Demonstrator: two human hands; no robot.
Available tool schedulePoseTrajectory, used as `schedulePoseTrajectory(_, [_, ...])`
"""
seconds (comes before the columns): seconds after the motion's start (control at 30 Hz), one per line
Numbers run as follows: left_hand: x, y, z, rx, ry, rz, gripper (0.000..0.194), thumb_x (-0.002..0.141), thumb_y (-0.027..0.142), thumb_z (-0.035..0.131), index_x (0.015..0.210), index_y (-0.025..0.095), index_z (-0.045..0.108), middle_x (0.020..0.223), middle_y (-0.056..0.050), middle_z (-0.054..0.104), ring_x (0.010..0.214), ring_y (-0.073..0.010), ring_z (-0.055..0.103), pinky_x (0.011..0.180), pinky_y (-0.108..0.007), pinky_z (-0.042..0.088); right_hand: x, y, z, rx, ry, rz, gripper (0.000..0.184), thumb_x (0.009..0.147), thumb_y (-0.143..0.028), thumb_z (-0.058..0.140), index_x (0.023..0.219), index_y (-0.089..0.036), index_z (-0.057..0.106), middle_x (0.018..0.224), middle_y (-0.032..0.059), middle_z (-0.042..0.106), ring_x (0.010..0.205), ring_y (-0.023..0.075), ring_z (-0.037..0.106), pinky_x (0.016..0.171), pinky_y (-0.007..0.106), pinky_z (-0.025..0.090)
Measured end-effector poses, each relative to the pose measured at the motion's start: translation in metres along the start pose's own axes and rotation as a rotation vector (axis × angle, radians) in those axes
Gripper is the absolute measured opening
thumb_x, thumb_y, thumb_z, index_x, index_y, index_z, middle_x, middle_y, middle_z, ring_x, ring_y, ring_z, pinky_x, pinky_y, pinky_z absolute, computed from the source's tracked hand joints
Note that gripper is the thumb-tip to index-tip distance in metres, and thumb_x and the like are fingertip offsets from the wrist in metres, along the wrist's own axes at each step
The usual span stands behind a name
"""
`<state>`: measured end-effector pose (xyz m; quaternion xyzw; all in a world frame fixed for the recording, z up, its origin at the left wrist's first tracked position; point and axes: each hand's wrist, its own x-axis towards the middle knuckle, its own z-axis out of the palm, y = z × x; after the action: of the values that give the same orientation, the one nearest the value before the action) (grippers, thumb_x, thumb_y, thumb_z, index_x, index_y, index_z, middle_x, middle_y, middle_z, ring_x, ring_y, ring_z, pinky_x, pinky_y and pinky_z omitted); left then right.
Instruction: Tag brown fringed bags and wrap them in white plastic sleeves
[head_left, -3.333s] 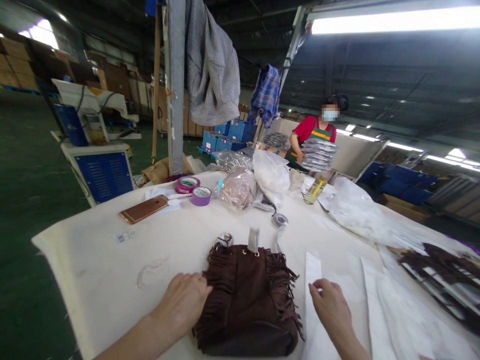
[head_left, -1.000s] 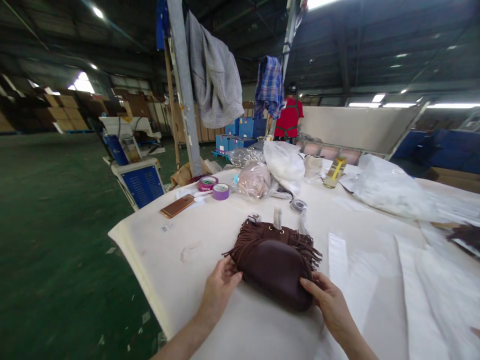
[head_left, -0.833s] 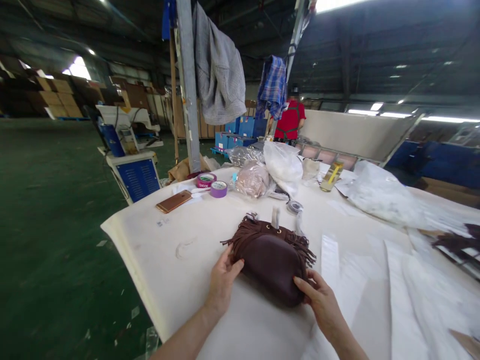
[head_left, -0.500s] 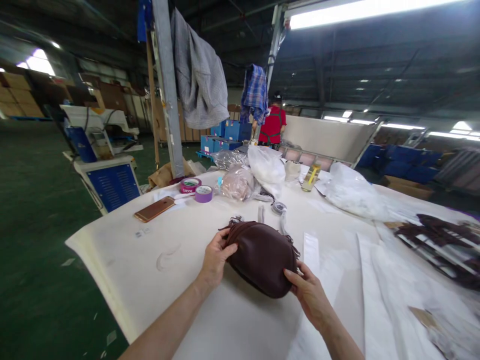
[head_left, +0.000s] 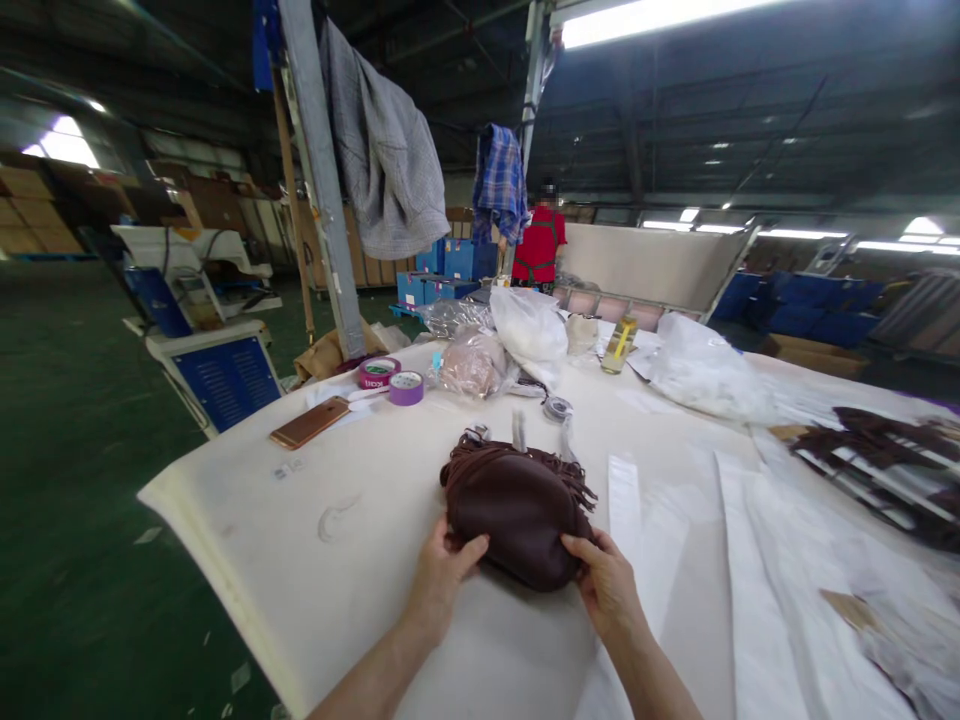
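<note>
A dark brown leather bag (head_left: 517, 510) with fringe along its far side is held between my two hands over the white table (head_left: 247, 560). My left hand (head_left: 442, 570) grips its near left edge, thumb on top and the other fingers hidden beneath. At the right end, my right hand (head_left: 604, 575) pinches the bag with the thumb on its smooth face. Clear-wrapped strap ends or hardware (head_left: 519, 428) show just beyond the fringe. A white paper strip (head_left: 623, 500) lies right of the bag.
Left on the table are a phone (head_left: 310, 423) and two tape rolls (head_left: 406, 388). Farther back sit a plastic-wrapped bundle (head_left: 472, 365), white plastic bags (head_left: 529, 330) and a yellowish bottle (head_left: 619, 345). Dark brown fringed pieces (head_left: 885, 470) lie right. A person in red (head_left: 538, 250) stands beyond.
My left hand has slid from the bag's upper left side to its near left edge. The bag has tipped, showing more of the fringe at its far side.
</note>
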<state>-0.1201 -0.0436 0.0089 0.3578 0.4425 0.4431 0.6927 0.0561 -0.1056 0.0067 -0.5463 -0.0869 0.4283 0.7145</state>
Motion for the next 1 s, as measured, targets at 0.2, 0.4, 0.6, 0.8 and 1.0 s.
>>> schedulePoseTrajectory(0.2, [0.007, -0.010, 0.024, -0.198, 0.048, -0.111, 0.056, 0.053, 0.028, 0.080, 0.102, 0.016, 0.056, 0.100, -0.010, 0.065, 0.082, -0.0245, 0.063, 0.059, -0.032, 0.052, -0.004, -0.003, 0.003, -0.048, -0.016, -0.011, 0.035, 0.043, -0.021, 0.077, 0.074, -0.019, 0.060, 0.061, -0.0047, 0.062, 0.053, 0.0119, 0.053, 0.046, 0.023, 0.040])
schedulePoseTrajectory(0.4, [0.017, -0.011, 0.034, -0.317, 0.103, -0.087, 0.053, 0.051, 0.020, 0.078, 0.100, 0.016, 0.059, 0.100, -0.007, 0.067, 0.090, -0.0244, 0.062, 0.072, -0.032, 0.054, -0.003, -0.005, 0.004, -0.064, -0.016, -0.072, 0.038, 0.043, -0.024, 0.078, 0.076, -0.019, 0.060, 0.065, -0.0040, 0.063, 0.056, 0.0123, 0.054, 0.048, 0.024, 0.043])
schedulePoseTrajectory(0.6, [0.027, -0.011, 0.029, -0.342, 0.079, -0.172, 0.036, 0.052, 0.020, 0.076, 0.085, 0.012, 0.063, 0.093, -0.012, 0.068, 0.091, -0.0290, 0.063, 0.079, -0.038, 0.052, -0.002, 0.003, 0.004, -0.093, 0.005, -0.124, 0.039, 0.045, -0.027, 0.079, 0.078, -0.019, 0.060, 0.063, -0.0040, 0.061, 0.056, 0.0130, 0.053, 0.049, 0.025, 0.043])
schedulePoseTrajectory(0.8, [0.024, -0.009, 0.009, -0.221, 0.051, -0.129, 0.037, 0.048, 0.025, 0.077, 0.082, 0.013, 0.065, 0.078, -0.007, 0.069, 0.070, -0.0213, 0.064, 0.064, -0.031, 0.051, 0.005, 0.013, 0.000, -0.152, 0.049, -0.163, 0.040, 0.047, -0.031, 0.078, 0.081, -0.019, 0.060, 0.064, -0.0039, 0.061, 0.057, 0.0139, 0.052, 0.047, 0.025, 0.041])
schedulePoseTrajectory(1.0, [0.005, 0.008, -0.008, 0.004, -0.043, -0.078, 0.037, 0.050, 0.034, 0.074, 0.076, 0.009, 0.066, 0.064, -0.006, 0.066, 0.056, -0.0199, 0.059, 0.048, -0.028, 0.045, 0.003, 0.010, -0.001, -0.227, 0.028, -0.188, 0.039, 0.047, -0.032, 0.077, 0.080, -0.019, 0.060, 0.061, -0.0042, 0.059, 0.054, 0.0142, 0.050, 0.045, 0.025, 0.038])
